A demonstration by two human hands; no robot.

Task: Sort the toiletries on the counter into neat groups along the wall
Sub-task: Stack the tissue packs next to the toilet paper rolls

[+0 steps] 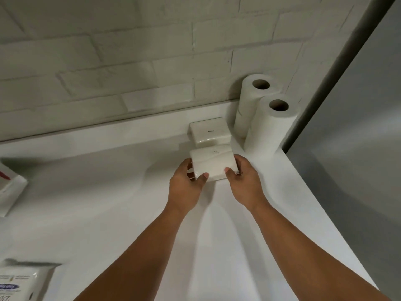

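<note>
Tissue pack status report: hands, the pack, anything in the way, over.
Left hand and right hand both gripping the tissue pack. Pack just in front of second tissue pack. Two paper towel rolls upright, close on its right.

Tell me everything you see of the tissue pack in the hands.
The tissue pack is a white, soft-looking rectangular block in glossy wrap, a faint mark on top. It lies flat. The left hand grips its left end, the right hand its right end, thumbs on the near face. It is just in front of a second pack by the wall. Whether it rests on the counter cannot be told.
</note>
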